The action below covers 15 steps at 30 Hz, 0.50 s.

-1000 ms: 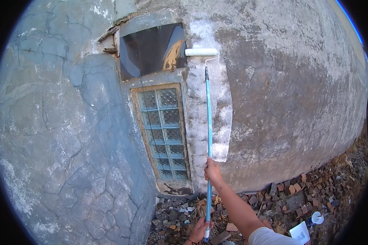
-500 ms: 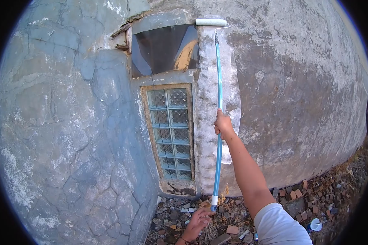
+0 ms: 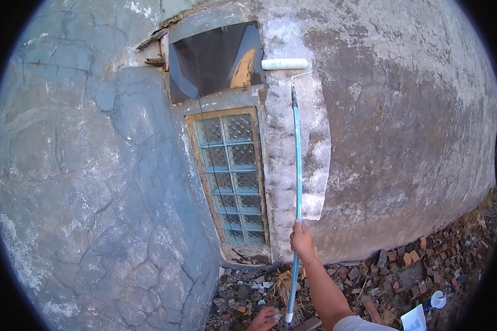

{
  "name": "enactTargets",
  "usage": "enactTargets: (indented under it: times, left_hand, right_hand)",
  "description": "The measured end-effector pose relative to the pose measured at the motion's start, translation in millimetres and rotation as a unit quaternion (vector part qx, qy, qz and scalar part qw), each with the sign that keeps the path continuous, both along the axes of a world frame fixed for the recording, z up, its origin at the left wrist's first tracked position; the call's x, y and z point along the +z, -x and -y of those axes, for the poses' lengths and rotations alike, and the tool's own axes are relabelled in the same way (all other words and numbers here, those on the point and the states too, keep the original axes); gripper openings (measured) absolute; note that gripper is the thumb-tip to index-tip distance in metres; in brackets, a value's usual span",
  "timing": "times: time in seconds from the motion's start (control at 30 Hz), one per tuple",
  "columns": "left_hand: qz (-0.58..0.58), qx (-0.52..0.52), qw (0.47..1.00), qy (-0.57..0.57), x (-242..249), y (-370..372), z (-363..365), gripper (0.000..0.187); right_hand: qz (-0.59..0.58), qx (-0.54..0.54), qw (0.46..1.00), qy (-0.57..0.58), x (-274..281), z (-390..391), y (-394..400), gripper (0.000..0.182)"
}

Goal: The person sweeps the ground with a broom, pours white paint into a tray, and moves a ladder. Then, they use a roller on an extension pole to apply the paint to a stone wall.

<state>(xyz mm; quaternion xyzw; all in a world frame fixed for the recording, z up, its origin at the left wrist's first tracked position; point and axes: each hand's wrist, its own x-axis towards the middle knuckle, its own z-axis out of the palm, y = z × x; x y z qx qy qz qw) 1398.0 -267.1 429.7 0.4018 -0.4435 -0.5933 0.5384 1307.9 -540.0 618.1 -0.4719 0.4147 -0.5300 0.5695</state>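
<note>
A paint roller [image 3: 284,64] with a white sleeve rests against the wall beside the upper window panel, at the top of a long blue extension pole [image 3: 298,160]. My right hand [image 3: 301,240] is wrapped round the lower part of this pole. Low in the view, my left hand [image 3: 264,319] is beside the pole's white-and-blue bottom end, fingers loosely apart and not closed round it; its wrist is cut off by the frame. A strip of patchy white paint [image 3: 315,204] runs down the grey wall [image 3: 381,154] behind the pole.
A glass-block window [image 3: 232,176] stands left of the painted strip, below a dark panel [image 3: 215,60]. Cracked blue-grey wall [image 3: 94,193] fills the left. Broken bricks and rubble [image 3: 408,270] cover the ground, with a round white object [image 3: 438,299] and a white container [image 3: 413,319].
The roller has moved down the wall from near the window panel's top. My right hand and the pole have come down with it, and my left hand is lower too.
</note>
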Motion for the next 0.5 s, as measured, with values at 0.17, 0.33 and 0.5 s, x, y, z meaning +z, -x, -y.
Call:
enactTargets:
  times: [0.17,0.33,0.5]
  left_hand:
    - [-0.032,0.001,0.999,-0.037,19,-10,7,0.063]
    - [0.088,0.008,0.996,-0.018,60,-18,62,0.049]
    - [0.118,-0.006,0.99,0.072,133,-4,158,0.043]
  right_hand:
    - [0.075,0.071,0.995,0.015,71,11,-4,0.039]
    - [0.088,0.109,0.989,0.041,125,40,8,0.041]
    - [0.027,0.073,0.997,-0.02,51,15,28,0.041]
